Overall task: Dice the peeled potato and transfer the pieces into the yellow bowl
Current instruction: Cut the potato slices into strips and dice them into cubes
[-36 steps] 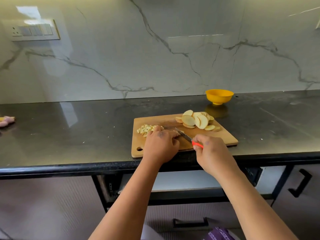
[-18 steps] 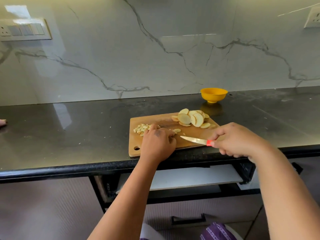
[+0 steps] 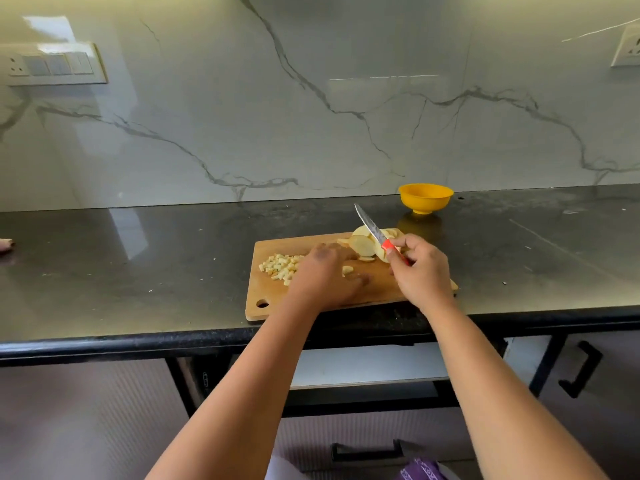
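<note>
Nearest the camera I see two bare forearms reaching up from the lower edge over the front lip of the dark countertop [image 3: 138, 271]. The wooden cutting board [image 3: 266, 292] lies flat on that counter, close to its front edge, with a hanging hole at its near left corner. My left hand [image 3: 323, 275] rests palm-down on the middle of the board, fingers spread and fairly straight, gripping nothing that I can make out; its fingertips lie near a single loose potato piece [image 3: 347, 270]. To its left sits the heap of diced potato [image 3: 280, 265], small cubes gathered on the board's left half. My right hand [image 3: 420, 268] is closed round the red handle of the knife [image 3: 375, 233], fingers curled tight about it; the blade rises tilted, tip pointing away and to the left, above the board's far side. Beneath and behind the blade lie the potato slices [image 3: 363, 244], overlapping rounds at the far right of the board, not yet diced. Farther back, off the board and apart from it, the yellow bowl [image 3: 425, 197] stands upright on the counter near the marble backsplash [image 3: 311, 116]; I cannot see any potato inside it
</note>
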The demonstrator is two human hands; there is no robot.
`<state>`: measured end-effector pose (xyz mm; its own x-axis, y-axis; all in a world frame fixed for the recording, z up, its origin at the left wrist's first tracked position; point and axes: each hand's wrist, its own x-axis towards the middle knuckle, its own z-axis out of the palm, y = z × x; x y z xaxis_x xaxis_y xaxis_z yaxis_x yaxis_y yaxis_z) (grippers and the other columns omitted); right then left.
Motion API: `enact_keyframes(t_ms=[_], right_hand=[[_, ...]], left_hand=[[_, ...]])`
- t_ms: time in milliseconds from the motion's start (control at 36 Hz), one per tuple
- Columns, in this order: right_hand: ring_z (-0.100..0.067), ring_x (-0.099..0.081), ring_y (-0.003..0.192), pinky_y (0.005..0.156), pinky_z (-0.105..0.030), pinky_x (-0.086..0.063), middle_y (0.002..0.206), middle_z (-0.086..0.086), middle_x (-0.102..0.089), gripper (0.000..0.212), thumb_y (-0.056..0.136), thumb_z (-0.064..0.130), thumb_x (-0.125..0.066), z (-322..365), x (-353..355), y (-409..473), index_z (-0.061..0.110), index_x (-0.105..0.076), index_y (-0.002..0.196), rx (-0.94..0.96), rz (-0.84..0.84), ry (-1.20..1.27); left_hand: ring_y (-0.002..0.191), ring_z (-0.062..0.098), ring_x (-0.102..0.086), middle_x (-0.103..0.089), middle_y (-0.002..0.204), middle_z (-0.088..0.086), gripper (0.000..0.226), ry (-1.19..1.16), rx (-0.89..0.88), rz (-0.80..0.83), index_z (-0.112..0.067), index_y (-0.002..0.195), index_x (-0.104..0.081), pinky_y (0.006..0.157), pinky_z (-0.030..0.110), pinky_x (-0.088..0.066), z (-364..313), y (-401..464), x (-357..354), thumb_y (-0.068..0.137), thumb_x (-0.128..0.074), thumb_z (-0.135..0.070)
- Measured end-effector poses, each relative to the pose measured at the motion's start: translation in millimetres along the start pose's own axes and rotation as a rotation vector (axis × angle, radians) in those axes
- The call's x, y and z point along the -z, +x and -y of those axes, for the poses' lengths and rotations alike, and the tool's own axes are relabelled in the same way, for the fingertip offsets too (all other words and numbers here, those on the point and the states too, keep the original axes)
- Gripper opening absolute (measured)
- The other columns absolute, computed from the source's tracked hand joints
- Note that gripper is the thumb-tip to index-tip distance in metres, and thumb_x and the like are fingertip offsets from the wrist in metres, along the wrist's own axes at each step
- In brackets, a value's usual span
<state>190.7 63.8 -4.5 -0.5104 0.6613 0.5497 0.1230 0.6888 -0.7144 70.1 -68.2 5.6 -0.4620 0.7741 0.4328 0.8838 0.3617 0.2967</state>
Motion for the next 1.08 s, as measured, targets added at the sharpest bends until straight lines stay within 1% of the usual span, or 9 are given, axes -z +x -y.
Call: enact_keyframes(t_ms=[83,167,306,389,444,611,778,944,1083], right_hand=[[-0.012,-0.057,0.058,0.05,-0.023,-0.042,0.063,0.007,-0.062,0.011,0.093,0.022,-0.063,-3.0,-4.3,0.4,0.017,-0.069,0.1,0.099,-0.024,-0.047],[-0.013,-0.051,0.051,0.047,-0.031,-0.039,0.062,0.003,-0.06,0.012,0.093,0.019,-0.063,-6.4,-7.8,-1.2,0.014,-0.068,0.102,0.179,-0.004,-0.096],[-0.011,-0.045,0.048,0.042,-0.016,-0.029,0.058,0.011,-0.052,0.012,0.094,0.02,-0.063,-8.4,-5.2,-0.3,0.014,-0.068,0.103,0.206,-0.014,-0.102],[-0.01,-0.045,0.048,0.042,-0.016,-0.032,0.058,0.015,-0.048,0.011,0.094,0.02,-0.064,-10.0,-5.7,-1.8,0.013,-0.068,0.102,0.21,-0.015,-0.104],[-0.01,-0.045,0.048,0.041,-0.015,-0.03,0.059,0.013,-0.048,0.012,0.094,0.02,-0.064,-10.4,-5.6,-2.3,0.013,-0.068,0.103,0.218,-0.015,-0.112],[-0.01,-0.048,0.05,0.043,-0.014,-0.029,0.061,0.012,-0.051,0.015,0.093,0.02,-0.064,-11.6,-6.1,-1.2,0.013,-0.067,0.106,0.211,-0.003,-0.121],[-0.013,-0.051,0.053,0.042,-0.015,-0.032,0.059,0.008,-0.056,0.013,0.094,0.023,-0.064,-12.7,-5.7,-1.3,0.015,-0.067,0.104,0.18,-0.01,-0.067],[-0.016,-0.061,0.063,0.049,-0.023,-0.043,0.065,0.002,-0.066,0.01,0.093,0.024,-0.063,-13.7,-4.7,0.8,0.019,-0.066,0.101,0.109,-0.022,0.013],[-0.016,-0.065,0.072,0.062,-0.031,-0.053,0.071,0.003,-0.069,0.009,0.094,0.029,-0.062,-17.9,-5.5,3.8,0.023,-0.066,0.099,-0.001,-0.1,0.069]], left_hand=[[0.123,0.022,-0.05,-0.058,0.132,0.001,0.048,0.06,-0.019,0.131,-0.027,0.134,-0.057,0.102,0.039,-0.045,-9.4,9.8,-7.3,0.092,-0.059,-0.049],[0.114,0.02,-0.055,-0.063,0.123,0.003,0.031,0.049,-0.064,0.127,-0.02,0.125,-0.066,0.097,0.032,-0.045,-11.9,11.3,-9.8,0.098,-0.055,-0.031],[0.097,0.02,-0.058,-0.061,0.112,0.004,0.019,0.121,-0.047,0.15,-0.015,0.108,-0.064,0.087,0.035,-0.05,-1.1,15.0,-0.6,0.099,-0.048,-0.015],[0.086,0.017,-0.053,-0.055,0.103,0.0,0.011,0.191,0.003,0.113,-0.017,0.094,-0.053,0.074,0.03,-0.045,15.4,10.5,5.2,0.101,-0.045,-0.015],[0.085,0.017,-0.054,-0.056,0.102,0.0,0.014,0.238,0.049,0.083,-0.018,0.093,-0.056,0.072,0.028,-0.044,32.0,6.4,11.3,0.102,-0.045,-0.019],[0.102,0.017,-0.053,-0.062,0.103,-0.001,0.009,0.13,0.013,-0.028,-0.017,0.098,-0.071,0.088,0.03,-0.043,59.0,-0.5,26.0,0.093,-0.064,-0.018],[0.077,0.013,-0.061,-0.07,0.089,-0.003,0.012,-0.029,0.151,-0.215,-0.017,0.102,-0.069,0.072,0.031,-0.052,65.3,-1.5,32.0,0.097,-0.058,-0.018],[0.112,0.021,-0.053,-0.065,0.116,-0.001,0.026,0.016,0.195,-0.167,-0.021,0.122,-0.064,0.086,0.034,-0.048,48.5,11.2,28.4,0.099,-0.054,-0.029],[0.117,0.02,-0.05,-0.065,0.115,-0.006,0.034,0.006,0.187,-0.098,-0.023,0.123,-0.062,0.083,0.032,-0.046,17.2,32.8,12.2,0.092,-0.063,-0.038]])
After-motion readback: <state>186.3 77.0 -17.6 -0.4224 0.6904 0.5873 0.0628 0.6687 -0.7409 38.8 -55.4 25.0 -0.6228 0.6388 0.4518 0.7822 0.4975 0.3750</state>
